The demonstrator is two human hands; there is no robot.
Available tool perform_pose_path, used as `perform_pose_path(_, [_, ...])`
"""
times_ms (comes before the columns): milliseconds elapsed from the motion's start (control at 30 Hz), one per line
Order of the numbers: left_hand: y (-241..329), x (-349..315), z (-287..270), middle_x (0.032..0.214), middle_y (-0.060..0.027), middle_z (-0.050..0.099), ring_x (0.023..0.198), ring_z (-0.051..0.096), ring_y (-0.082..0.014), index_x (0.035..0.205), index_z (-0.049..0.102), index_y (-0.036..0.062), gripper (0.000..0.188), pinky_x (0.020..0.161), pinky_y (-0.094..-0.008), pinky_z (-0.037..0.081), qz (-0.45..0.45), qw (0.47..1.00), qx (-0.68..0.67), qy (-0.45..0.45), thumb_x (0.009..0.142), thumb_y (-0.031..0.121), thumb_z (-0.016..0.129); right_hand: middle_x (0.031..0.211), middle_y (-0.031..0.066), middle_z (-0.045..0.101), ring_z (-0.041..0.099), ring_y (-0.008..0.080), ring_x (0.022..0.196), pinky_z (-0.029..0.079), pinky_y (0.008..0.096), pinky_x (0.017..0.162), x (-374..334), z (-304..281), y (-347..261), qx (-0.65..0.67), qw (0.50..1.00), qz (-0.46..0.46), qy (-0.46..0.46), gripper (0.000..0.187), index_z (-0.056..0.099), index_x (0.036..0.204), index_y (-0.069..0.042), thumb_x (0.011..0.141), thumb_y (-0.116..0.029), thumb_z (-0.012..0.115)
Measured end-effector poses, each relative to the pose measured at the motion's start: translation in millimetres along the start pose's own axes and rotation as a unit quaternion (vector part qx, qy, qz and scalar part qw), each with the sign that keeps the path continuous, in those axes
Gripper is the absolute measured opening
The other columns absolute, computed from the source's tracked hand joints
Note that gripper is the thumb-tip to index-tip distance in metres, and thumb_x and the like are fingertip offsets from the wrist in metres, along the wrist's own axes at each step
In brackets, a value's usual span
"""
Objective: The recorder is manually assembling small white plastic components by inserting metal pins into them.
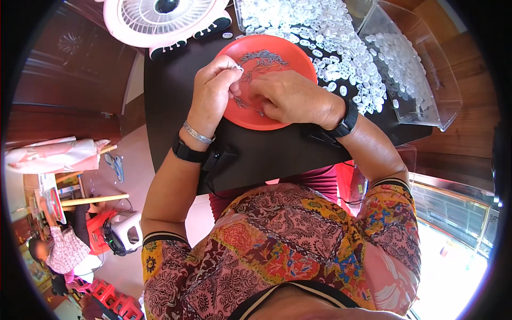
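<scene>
A round red plate [302, 58] lies on the dark table with small grey metal pins [265, 57] scattered in it, most of them heaped toward its far side. Over its left rim, my left hand [212, 90] pinches a small white plastic piece [238, 68] between thumb and forefinger. Low over the plate's right half is my right hand [290, 96], its fingers curled inward and pressed together; whatever they hold is hidden. Many small white oval plastic pieces [341, 66] are spread on the table right of the plate and piled beyond it.
A clear plastic bin [445, 93] of more white pieces lies tipped at the right. A pink fan [154, 24] stands at the far left. The near table edge [256, 184] is close to my body. At lower left are another person [66, 248] and a white stool [126, 232].
</scene>
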State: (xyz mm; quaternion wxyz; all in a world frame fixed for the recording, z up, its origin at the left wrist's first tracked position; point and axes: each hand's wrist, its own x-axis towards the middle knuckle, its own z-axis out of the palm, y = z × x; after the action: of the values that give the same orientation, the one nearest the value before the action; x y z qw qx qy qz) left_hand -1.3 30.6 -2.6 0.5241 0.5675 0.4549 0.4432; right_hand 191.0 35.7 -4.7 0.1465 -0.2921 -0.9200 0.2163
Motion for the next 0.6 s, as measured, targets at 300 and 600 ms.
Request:
perform_pose_path(300, [4.0, -5.8, 7.2, 0.062, -0.0008, 0.053, 0.056, 0.05, -0.0075, 0.078, 0.055, 0.0029, 0.016, 0.054, -0.0218, 0.039, 0.041, 0.998, -0.024, -0.037, 0.087, 0.016, 0.052, 0.09, 0.0039, 0.065, 0.06, 0.0081, 0.082, 0.048, 0.0224, 0.073, 3.6, -17.5, 17.5, 0.27, 0.945, 0.082, 0.165, 0.014, 0.062, 0.1, 0.001, 0.09, -0.005, 0.054])
perform_pose_path(600, [5.3, -10.5, 13.7, 0.063, 0.0001, 0.051, 0.057, 0.049, -0.0068, 0.078, 0.053, 0.003, 0.018, 0.053, -0.0217, 0.039, 0.05, 0.996, -0.023, -0.064, 0.089, 0.017, 0.054, 0.076, 0.0002, 0.063, 0.057, 0.0055, 0.069, 0.047, 0.0193, 0.062, 2.9, -19.4, 13.0, 0.498, 0.84, 0.146, 0.157, 0.024, 0.065, 0.092, -0.002, 0.091, -0.026, 0.062])
